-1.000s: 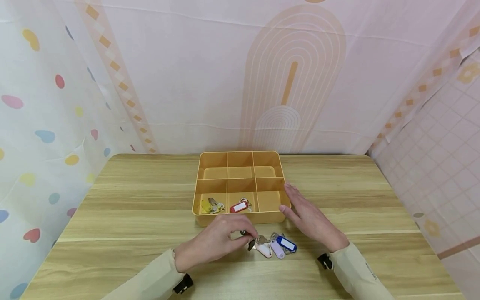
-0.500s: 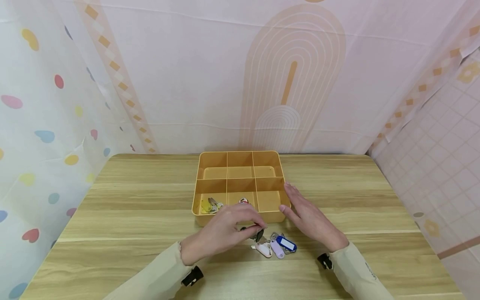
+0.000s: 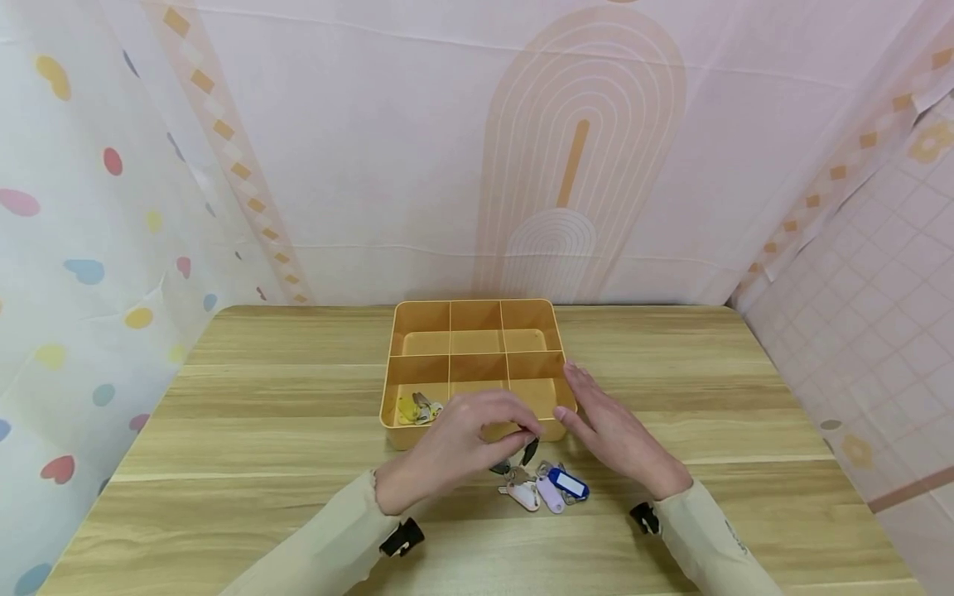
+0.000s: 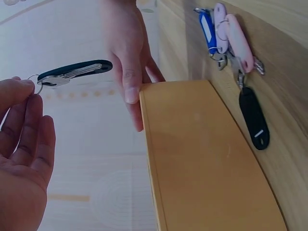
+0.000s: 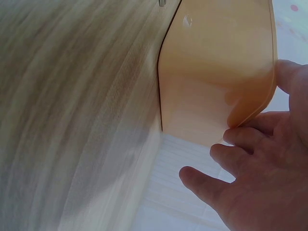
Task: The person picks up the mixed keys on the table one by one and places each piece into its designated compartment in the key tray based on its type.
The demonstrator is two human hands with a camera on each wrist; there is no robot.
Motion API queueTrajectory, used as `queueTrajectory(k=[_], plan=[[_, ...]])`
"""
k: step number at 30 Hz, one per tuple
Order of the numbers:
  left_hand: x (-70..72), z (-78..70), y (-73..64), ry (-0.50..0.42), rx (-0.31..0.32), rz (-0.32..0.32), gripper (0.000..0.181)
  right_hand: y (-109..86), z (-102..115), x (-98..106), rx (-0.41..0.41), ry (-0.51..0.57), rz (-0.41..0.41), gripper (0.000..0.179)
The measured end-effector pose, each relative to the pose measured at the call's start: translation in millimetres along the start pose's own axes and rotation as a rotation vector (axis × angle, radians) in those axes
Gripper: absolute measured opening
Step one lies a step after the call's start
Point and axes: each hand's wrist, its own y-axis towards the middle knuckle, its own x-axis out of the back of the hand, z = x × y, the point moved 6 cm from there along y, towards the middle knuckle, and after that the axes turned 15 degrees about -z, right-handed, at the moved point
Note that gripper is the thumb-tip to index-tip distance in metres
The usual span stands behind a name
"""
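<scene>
My left hand (image 3: pixel 462 443) is raised over the table just in front of the yellow organizer box (image 3: pixel 477 314). Its thumb and forefinger pinch the ring of a bunch of keys with a black tag (image 4: pixel 74 72); the tag sticks out past the fingertips. Below it, on the wood, lie keys with a blue tag (image 3: pixel 568 484), a lilac tag (image 3: pixel 550 495), a pale pink tag (image 3: pixel 523 495) and another black tag (image 4: pixel 253 118). My right hand (image 3: pixel 622 430) rests against the box's front right corner, fingers extended, thumb at the rim.
Six compartments divide the box. Keys with a yellow tag (image 3: pixel 407 408) lie in its front left one; my left hand hides much of the front middle one. A patterned curtain (image 3: pixel 373 165) hangs behind the wooden table (image 3: pixel 283 414).
My left hand has lifted the black-tagged keys off the pile, moving up and right toward the box. It now covers the red-tagged keys seen earlier. My right hand has stayed put.
</scene>
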Motion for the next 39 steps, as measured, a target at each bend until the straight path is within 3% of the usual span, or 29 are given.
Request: queueTrajectory(k=[3,19,26,39], plan=[[0.1,-0.5,3.9,0.003,-0.007,-0.018,0.013,0.0,0,0,-0.002,-0.005,0.006,0.079],[-2.9,11.9,30.3,0.026,0.093,-0.099,0.012,0.9,0,-1,0.008,-0.011,0.01,0.078],[-2.1,28.8,36.9,0.015,0.211,-0.13,0.013,0.5,1,-1,0.003,-0.008,0.01,0.079],[-13.0,59.0,48.0,0.12,0.308,-0.139,0.013,0.3,1,0,-0.012,0.0,0.018,0.079]])
